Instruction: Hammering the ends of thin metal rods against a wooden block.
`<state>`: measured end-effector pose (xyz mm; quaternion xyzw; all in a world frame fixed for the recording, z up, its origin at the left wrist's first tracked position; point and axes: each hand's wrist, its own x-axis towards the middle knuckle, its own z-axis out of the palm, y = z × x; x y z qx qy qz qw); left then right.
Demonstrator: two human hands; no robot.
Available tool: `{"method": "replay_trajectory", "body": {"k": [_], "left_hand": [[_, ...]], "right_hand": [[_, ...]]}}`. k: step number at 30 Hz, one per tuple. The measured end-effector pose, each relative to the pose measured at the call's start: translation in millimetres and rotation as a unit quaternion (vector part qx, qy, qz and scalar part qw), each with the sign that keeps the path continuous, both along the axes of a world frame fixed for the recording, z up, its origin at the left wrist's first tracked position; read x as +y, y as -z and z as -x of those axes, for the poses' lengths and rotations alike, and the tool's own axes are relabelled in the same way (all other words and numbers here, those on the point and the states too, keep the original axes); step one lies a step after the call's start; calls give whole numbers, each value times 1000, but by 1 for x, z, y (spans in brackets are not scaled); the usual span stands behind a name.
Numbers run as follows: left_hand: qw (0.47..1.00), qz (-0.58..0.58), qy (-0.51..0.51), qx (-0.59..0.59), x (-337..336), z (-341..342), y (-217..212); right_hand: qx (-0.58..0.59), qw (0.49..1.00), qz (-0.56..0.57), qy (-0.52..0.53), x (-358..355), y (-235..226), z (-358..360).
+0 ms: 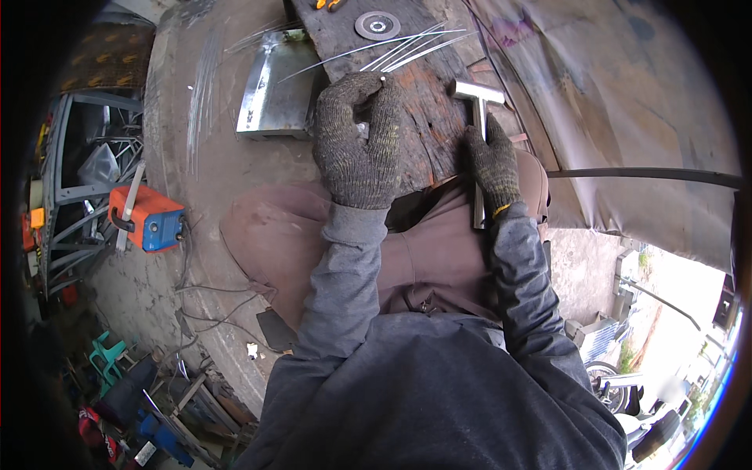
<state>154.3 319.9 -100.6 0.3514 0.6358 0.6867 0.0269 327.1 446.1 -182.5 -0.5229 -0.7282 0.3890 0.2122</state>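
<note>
My left hand [360,141], in a dark knitted glove, is raised over the near end of a worn wooden board [427,94]. Its thumb and forefinger are pinched together, and a tiny pale tip shows between them; what it belongs to I cannot make out. An all-metal hammer [479,93] with a cylindrical head is in my gloved right hand [493,160], by the board's right edge. The handle runs under the palm and comes out below it. Several thin metal rods [407,48] lie across the board just beyond my left hand.
A grinding disc [377,26] lies farther up the board. Left of it stands a shiny sheet-metal box [274,86], with more thin rods [205,102] on the floor. An orange and blue machine [149,219] with cables sits at left. A large sheet [627,102] hangs at right.
</note>
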Motion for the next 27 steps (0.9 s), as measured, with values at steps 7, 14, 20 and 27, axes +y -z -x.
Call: {"method": "replay_trajectory", "body": {"k": [7, 14, 20, 27], "left_hand": [[982, 179, 51, 29, 21, 18, 78], [938, 305, 81, 140, 19, 10, 90], [971, 197, 19, 136, -14, -2, 41], [983, 155, 4, 95, -18, -12, 10]], "right_hand": [[1, 999, -48, 1, -6, -2, 2], [23, 1000, -7, 4, -3, 3, -1], [2, 999, -33, 2, -1, 11, -3], [12, 1000, 4, 0, -5, -4, 2]]}}
